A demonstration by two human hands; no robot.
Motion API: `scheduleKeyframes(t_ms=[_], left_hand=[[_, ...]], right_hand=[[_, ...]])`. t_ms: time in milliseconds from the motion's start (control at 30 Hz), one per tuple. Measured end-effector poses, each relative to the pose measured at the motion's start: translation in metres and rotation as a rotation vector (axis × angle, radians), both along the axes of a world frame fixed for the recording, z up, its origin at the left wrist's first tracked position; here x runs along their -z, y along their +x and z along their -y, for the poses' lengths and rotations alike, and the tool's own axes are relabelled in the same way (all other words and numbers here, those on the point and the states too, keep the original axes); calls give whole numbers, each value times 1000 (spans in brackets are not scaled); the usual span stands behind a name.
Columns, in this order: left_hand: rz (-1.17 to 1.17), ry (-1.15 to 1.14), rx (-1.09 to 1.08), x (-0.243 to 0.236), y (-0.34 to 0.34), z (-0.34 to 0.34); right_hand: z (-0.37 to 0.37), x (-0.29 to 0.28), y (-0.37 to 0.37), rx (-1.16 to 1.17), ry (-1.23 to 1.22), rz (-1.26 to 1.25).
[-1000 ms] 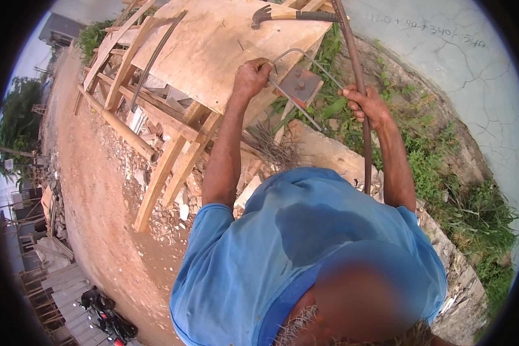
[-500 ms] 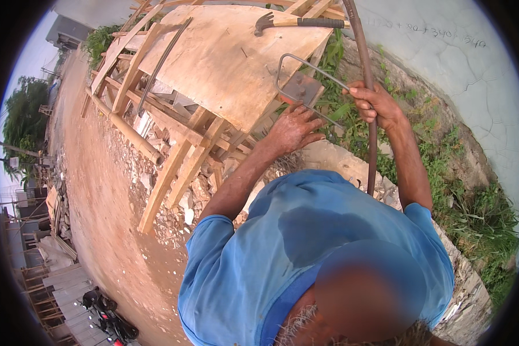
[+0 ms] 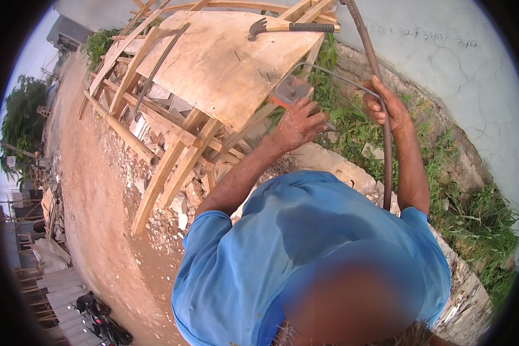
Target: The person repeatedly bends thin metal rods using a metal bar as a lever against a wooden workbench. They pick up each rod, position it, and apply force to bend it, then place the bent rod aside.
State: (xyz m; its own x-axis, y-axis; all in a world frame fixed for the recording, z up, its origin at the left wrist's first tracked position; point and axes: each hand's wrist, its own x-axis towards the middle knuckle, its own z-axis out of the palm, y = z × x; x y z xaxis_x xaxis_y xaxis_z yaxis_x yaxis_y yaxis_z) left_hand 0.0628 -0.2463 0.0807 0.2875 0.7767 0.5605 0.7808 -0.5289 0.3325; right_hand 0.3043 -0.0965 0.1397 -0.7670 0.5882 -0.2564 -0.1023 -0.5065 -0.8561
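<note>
My left hand (image 3: pixel 301 123) has its fingers curled over the lower leg of a bent grey steel rod, just below a metal plate with pegs (image 3: pixel 288 91) at the plywood's edge. That plate has an orange edge. My right hand (image 3: pixel 386 105) grips a long brown metal pipe (image 3: pixel 386 173) standing steeply across the right side, with the upper leg of the bent rod (image 3: pixel 334 74) reaching into the same grip. Part of the rod is hidden behind my left hand.
A claw hammer (image 3: pixel 294 26) lies on the plywood board (image 3: pixel 196 69), beside timber frames (image 3: pixel 173 167) over rubble. A bamboo pole (image 3: pixel 121 132) borders a dirt track (image 3: pixel 92 202). Weeds and a cracked wall (image 3: pixel 455 81) are at right; a parked motorbike (image 3: pixel 101 317) is at lower left.
My left hand has moved down and right from the rod's bend to its lower leg by the plate. My right hand and the pipe have shifted right, and the bent rod with them.
</note>
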Motion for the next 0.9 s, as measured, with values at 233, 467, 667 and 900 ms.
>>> scheduleKeyframes(t_ms=[233,467,667,900], left_hand=[[740,59,-104,-42,-47,-51],[798,-55,-72,-56,-78,-83],[836,-138,-18,-54,-84,-109],[890,-199,34,-54,-86,-128]], right_hand=[[6,23,-22,152,439,223],[2,1,-75,331,694,133],[7,-15,-104,387,796,142],[23,-18,-112,599,855,247]])
